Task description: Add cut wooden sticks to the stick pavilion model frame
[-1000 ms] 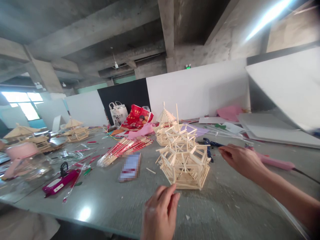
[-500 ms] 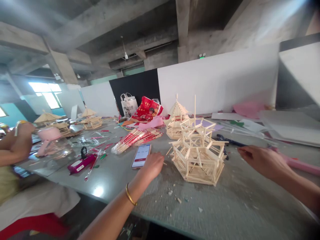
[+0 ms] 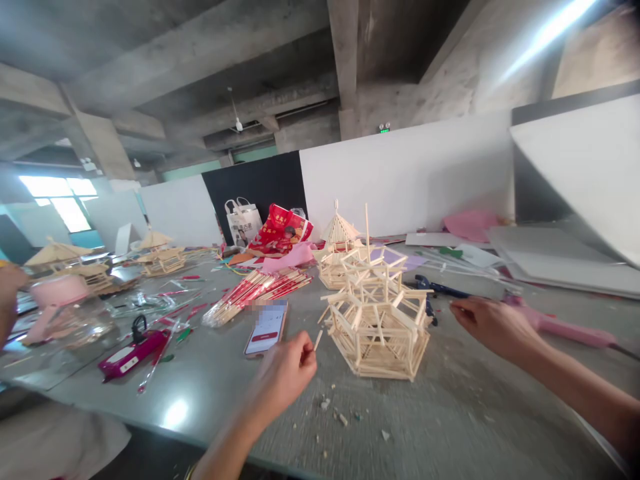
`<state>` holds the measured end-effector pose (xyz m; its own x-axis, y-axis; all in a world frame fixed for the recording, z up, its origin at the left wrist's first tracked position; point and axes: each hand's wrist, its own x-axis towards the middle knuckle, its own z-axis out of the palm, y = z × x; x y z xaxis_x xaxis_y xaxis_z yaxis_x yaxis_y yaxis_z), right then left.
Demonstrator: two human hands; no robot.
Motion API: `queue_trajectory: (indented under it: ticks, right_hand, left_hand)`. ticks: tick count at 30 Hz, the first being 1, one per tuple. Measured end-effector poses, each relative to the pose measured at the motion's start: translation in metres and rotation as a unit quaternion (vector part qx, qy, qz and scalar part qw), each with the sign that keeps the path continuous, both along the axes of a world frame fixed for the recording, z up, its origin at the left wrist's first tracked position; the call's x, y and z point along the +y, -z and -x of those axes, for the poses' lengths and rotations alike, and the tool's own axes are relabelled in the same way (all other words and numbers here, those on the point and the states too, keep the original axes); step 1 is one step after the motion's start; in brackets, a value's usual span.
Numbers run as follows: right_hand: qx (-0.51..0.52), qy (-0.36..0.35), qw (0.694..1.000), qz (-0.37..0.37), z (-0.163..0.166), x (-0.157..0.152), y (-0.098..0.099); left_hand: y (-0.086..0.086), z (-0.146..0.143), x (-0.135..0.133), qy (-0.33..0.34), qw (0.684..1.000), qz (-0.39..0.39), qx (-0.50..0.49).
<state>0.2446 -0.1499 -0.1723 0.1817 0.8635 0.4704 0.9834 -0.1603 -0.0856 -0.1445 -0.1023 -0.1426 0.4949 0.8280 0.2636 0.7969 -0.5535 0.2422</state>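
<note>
The tiered stick-built pavilion model stands on the grey table, and at its eight o'clock the curled left hand pinches a short wooden stick by the fingertips, with a smartphone at that hand's eleven o'clock. At the model's three o'clock the right hand has its fingers bent together beside a dark-handled tool; whether it grips that, I cannot tell.

The phone lies left of the stick model.
</note>
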Motion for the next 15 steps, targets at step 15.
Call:
queue_trajectory:
  ticks: [15]
  right_hand:
    - [-0.010, -0.014, 1.000, -0.025, 0.001, 0.000, 0.002]
  left_hand:
    - [0.011, -0.085, -0.044, 0.029, 0.864, 0.114, -0.490]
